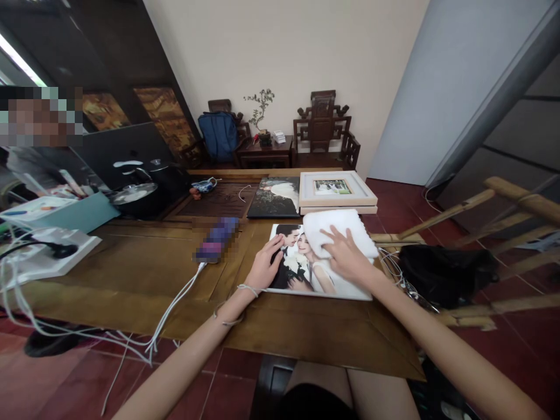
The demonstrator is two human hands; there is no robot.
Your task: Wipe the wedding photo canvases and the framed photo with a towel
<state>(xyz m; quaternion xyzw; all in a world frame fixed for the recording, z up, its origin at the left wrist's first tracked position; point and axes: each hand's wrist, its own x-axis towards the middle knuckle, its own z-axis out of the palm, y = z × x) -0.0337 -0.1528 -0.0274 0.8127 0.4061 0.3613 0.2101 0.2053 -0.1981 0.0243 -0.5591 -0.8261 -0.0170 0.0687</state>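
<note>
A wedding photo panel point(297, 262) lies flat on the wooden table, showing a couple with white flowers. My left hand point(265, 262) rests along the panel's left edge, fingers stretched out over it. A folded white towel point(312, 224) covers the panel's upper right part. On top of the towel, my right hand point(345, 254) is spread with its fingers apart, pressing lightly or lying on it; how hard I cannot tell. The panel's right side is partly hidden by the towel and my right hand.
Behind the panel are a dark photo panel point(275, 197) and stacked white-framed pictures point(339, 189). To the left lie a charging phone point(215, 239), white cables, a power strip point(65, 251), a teal box point(83, 216) and a black pot point(135, 198). A bamboo rack point(459, 210) stands right. A person sits far left.
</note>
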